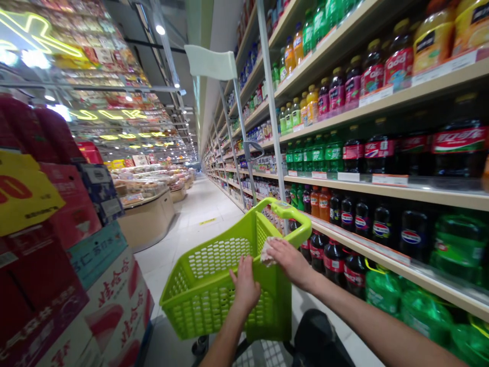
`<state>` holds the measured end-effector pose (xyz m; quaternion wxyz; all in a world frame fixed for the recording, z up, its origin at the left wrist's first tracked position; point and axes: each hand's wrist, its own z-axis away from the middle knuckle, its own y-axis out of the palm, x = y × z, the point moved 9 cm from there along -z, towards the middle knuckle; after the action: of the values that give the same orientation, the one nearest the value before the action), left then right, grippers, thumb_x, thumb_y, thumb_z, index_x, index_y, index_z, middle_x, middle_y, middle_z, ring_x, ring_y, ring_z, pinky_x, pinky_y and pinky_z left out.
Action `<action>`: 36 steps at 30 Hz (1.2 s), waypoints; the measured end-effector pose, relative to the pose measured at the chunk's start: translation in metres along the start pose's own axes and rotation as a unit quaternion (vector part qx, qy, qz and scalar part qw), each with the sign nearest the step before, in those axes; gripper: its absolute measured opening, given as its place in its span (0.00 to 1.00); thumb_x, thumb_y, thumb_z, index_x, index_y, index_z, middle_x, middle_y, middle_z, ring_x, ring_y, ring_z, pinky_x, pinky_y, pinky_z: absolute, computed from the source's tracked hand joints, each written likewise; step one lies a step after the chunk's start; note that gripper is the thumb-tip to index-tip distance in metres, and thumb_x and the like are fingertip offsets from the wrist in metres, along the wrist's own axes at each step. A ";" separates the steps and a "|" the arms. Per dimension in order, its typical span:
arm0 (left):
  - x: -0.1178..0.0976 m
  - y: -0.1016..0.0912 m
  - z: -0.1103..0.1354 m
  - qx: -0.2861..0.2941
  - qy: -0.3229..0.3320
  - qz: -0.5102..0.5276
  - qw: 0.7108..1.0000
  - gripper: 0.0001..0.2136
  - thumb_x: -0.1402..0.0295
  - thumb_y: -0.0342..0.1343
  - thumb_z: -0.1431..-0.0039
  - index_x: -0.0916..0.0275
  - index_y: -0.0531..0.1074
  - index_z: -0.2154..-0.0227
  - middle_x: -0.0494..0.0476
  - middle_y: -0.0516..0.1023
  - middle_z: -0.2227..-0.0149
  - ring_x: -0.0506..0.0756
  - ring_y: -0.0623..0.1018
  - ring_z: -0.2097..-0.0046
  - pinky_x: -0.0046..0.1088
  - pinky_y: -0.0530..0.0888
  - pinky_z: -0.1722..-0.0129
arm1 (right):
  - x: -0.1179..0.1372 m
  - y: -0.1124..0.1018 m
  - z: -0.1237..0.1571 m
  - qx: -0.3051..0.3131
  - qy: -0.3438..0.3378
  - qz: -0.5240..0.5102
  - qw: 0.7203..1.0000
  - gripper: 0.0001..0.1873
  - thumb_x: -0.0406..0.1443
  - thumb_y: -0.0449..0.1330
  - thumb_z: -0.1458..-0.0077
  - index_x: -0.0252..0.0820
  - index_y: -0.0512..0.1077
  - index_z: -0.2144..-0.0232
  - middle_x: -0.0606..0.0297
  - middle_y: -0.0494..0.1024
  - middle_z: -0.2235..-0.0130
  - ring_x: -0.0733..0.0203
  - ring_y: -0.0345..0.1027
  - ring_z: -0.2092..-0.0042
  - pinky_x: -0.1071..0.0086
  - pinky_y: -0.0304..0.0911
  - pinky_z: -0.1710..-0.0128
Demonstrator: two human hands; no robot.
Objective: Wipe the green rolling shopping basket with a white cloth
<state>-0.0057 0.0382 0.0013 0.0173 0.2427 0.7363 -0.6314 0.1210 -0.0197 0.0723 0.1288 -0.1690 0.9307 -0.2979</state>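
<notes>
A bright green plastic shopping cart [214,306] with perforated sides stands right in front of me in the head view. My right hand [287,259] presses a crumpled whitish cloth [268,251] against the cart's upper edge near its handle [303,232]. Lower and to the left, my left hand [246,285] lies at the near side rim of the basket, its fingers stretched out and holding nothing. I cannot tell whether the cloth is fabric or paper. Its part under my right fingers is hidden.
Tall shelves [401,186] of bottled drinks run along the right. Stacked drink cartons [110,300] stand close on the left, below a yellow price sign [26,193]. A tiled aisle [194,204] leads away past a rounded display counter [147,219].
</notes>
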 end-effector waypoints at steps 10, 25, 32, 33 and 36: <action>-0.006 0.003 0.003 -0.003 0.005 0.012 1.000 0.36 0.81 0.45 0.60 0.64 0.49 0.42 0.57 0.48 0.37 0.57 0.43 0.36 0.50 0.34 0.41 | -0.080 -0.039 -0.003 0.005 0.175 0.105 0.979 0.20 0.27 0.47 0.51 0.37 0.69 0.56 0.52 0.72 0.54 0.49 0.62 0.50 0.47 0.50 0.48; -0.004 0.005 0.004 -0.012 0.014 0.039 0.999 0.36 0.82 0.45 0.62 0.63 0.50 0.43 0.56 0.50 0.38 0.57 0.43 0.36 0.50 0.35 0.41 | -0.073 -0.041 0.004 -0.005 0.156 0.129 0.979 0.20 0.28 0.47 0.50 0.39 0.68 0.55 0.52 0.71 0.53 0.50 0.62 0.50 0.47 0.47 0.48; -0.001 0.006 0.002 -0.001 0.013 0.040 0.999 0.37 0.82 0.45 0.62 0.61 0.49 0.43 0.54 0.50 0.38 0.56 0.43 0.36 0.49 0.34 0.40 | 0.011 0.010 -0.005 0.036 0.012 0.032 0.999 0.20 0.26 0.48 0.51 0.45 0.69 0.56 0.56 0.71 0.51 0.54 0.62 0.48 0.51 0.46 0.45; -0.001 0.006 0.002 0.001 0.015 0.040 0.999 0.37 0.82 0.45 0.62 0.61 0.50 0.43 0.54 0.50 0.38 0.56 0.43 0.36 0.49 0.35 0.40 | -0.004 0.003 -0.004 0.029 0.030 0.041 0.998 0.21 0.26 0.49 0.51 0.43 0.69 0.56 0.55 0.72 0.52 0.53 0.62 0.49 0.50 0.46 0.46; -0.002 0.007 0.000 0.000 0.020 0.039 0.999 0.37 0.81 0.46 0.61 0.61 0.50 0.43 0.55 0.50 0.38 0.57 0.43 0.36 0.50 0.35 0.40 | -0.072 -0.038 0.003 -0.030 0.125 0.105 0.986 0.19 0.27 0.48 0.51 0.41 0.70 0.57 0.53 0.72 0.53 0.51 0.63 0.50 0.48 0.48 0.47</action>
<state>-0.0017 0.0379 -0.0045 0.0273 0.2839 0.7262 -0.6256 0.1962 -0.0224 0.1030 0.0371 -0.0362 0.9606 -0.2730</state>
